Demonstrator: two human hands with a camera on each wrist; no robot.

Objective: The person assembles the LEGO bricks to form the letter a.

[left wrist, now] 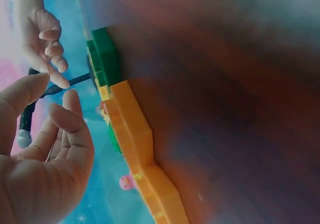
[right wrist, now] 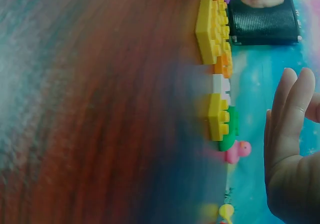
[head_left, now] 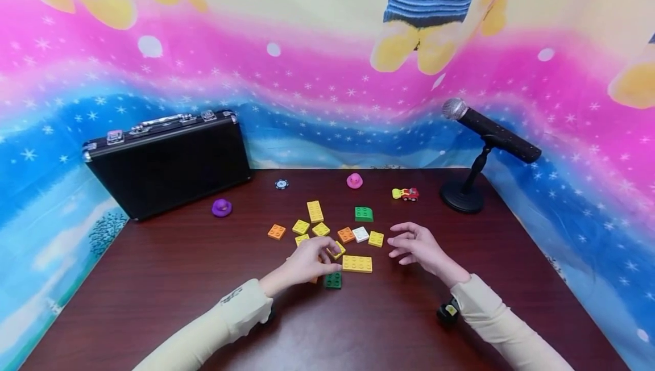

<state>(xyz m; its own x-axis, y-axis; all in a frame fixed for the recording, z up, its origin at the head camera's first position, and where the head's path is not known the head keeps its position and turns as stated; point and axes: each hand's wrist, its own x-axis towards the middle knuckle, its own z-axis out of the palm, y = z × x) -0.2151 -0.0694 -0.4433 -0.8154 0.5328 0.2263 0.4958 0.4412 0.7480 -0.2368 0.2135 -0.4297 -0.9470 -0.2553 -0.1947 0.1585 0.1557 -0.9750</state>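
Note:
Toy building bricks lie in a loose group mid-table. My left hand (head_left: 313,260) hovers over the near left of them, its fingers loosely bent with nothing between thumb and fingertips. Beneath and beside it are orange bricks (left wrist: 131,119), partly hidden in the head view, and a dark green brick (head_left: 334,280). A long yellow brick (head_left: 357,263) lies just right of that hand. To the right of the group, my right hand (head_left: 417,249) is raised with fingers spread and holding nothing. Nearest it sits a small yellow brick (head_left: 376,238), beside a white brick (head_left: 360,234).
A black case (head_left: 169,163) stands back left, with a purple duck toy (head_left: 222,208) before it. A poker chip (head_left: 281,184), pink duck toy (head_left: 354,180) and small red-yellow toy vehicle (head_left: 407,194) lie farther back. A microphone on a stand (head_left: 478,161) stands back right.

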